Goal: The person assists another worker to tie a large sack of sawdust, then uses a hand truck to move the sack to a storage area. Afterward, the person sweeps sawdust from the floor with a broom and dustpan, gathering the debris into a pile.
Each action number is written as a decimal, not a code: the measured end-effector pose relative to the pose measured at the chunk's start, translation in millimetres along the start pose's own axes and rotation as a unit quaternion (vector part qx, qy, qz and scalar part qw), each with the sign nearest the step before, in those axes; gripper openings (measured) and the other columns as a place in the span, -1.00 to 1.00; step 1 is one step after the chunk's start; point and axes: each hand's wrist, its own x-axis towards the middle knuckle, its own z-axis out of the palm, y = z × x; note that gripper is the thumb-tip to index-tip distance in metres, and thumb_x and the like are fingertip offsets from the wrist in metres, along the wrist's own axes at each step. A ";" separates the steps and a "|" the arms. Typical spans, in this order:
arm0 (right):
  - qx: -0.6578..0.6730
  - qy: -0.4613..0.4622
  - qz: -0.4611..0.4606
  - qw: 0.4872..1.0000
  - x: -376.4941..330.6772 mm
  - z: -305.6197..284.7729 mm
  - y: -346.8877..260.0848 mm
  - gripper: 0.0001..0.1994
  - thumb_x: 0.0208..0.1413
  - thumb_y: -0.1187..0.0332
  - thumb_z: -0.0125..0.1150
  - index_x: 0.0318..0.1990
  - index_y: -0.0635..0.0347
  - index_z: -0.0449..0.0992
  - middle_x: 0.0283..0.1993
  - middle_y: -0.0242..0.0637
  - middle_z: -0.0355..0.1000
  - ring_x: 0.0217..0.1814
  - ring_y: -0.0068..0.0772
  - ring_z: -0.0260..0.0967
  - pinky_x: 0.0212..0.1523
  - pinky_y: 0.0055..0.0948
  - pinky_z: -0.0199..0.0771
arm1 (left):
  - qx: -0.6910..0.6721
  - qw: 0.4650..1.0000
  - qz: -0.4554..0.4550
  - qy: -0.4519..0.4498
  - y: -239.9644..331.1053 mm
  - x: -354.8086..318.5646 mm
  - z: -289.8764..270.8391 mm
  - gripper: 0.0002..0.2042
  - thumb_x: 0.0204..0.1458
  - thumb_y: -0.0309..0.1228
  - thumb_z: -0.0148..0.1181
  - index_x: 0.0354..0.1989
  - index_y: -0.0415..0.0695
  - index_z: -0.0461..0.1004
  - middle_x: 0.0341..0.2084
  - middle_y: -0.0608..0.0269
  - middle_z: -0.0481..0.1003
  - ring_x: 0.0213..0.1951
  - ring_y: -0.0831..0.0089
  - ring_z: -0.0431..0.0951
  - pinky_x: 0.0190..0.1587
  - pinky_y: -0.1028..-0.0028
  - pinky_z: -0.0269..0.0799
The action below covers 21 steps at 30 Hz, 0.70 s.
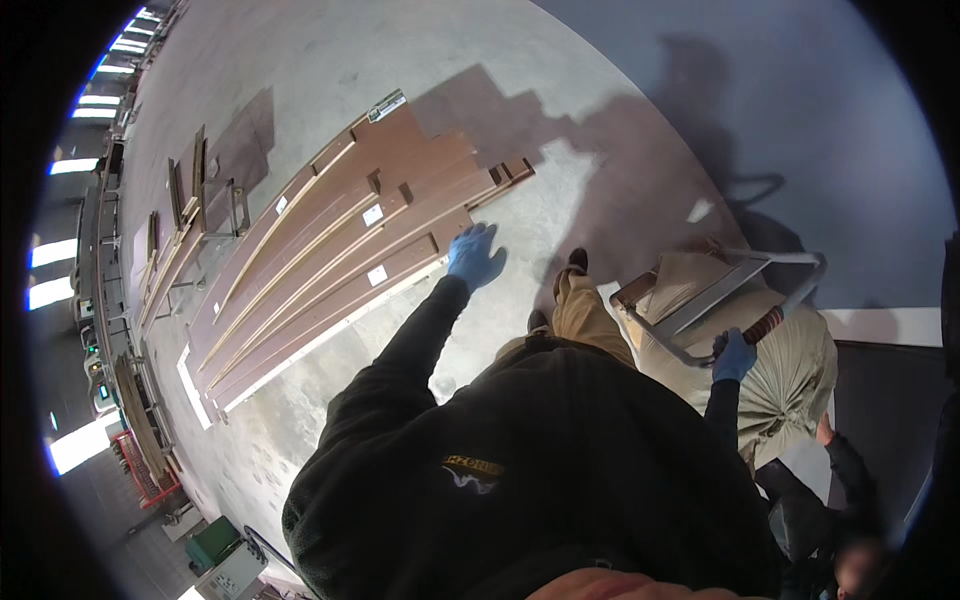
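My left hand (475,256), in a blue glove, is stretched out with its fingers apart and nothing in it. It is by the near end of a stack of long brown boards (330,235); I cannot tell whether it touches them. At the right, my gloved right hand (734,356) is closed round the grey metal tube handle (768,322) of a hand cart, which has a brown wrapped grip. Against the cart's frame (705,300) sits a big, bulging beige sack (795,370), gathered into folds at one side.
Another person (840,490) in dark clothes stands at the lower right, one hand at the sack. A grey wall (830,130) rises on the right. Further left are more boards on stands (180,250), a green machine (212,545) and a red rack (148,475).
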 end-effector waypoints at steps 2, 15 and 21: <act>-0.011 -0.003 -0.006 1.000 0.1 15.9 -7.6 -0.89 0.02 0.47 0.17 -0.44 0.21 0.35 -0.62 -0.31 0.34 -0.74 -0.49 0.26 -0.73 -0.47 0.18 | 0.044 0.995 0.074 0.040 12.4 54.2 -5.4 -0.54 -0.03 -0.17 0.18 0.03 -0.16 0.46 -0.07 0.01 0.45 0.08 0.06 0.41 0.08 0.10 0.33; 0.025 0.037 0.057 0.997 41.7 79.6 -86.7 -0.90 0.10 0.47 0.20 -0.32 0.22 0.38 -0.52 -0.34 0.39 -0.63 -0.45 0.35 -0.65 -0.50 0.33 | 0.204 0.964 0.021 -0.170 46.0 274.1 57.2 -0.53 -0.24 -0.22 0.27 -0.07 -0.09 0.52 -0.17 0.11 0.55 0.01 0.16 0.51 0.02 0.25 0.40; 0.005 0.026 0.047 0.999 16.6 113.7 -85.1 -0.83 0.13 0.46 0.21 -0.46 0.12 0.34 -0.59 -0.40 0.31 -0.69 -0.55 0.23 -0.71 -0.52 0.16 | 0.173 0.946 -0.048 -0.269 -11.1 240.7 71.5 -0.50 -0.10 -0.08 0.24 0.05 0.01 0.47 0.05 0.18 0.45 0.14 0.13 0.40 0.19 0.17 0.23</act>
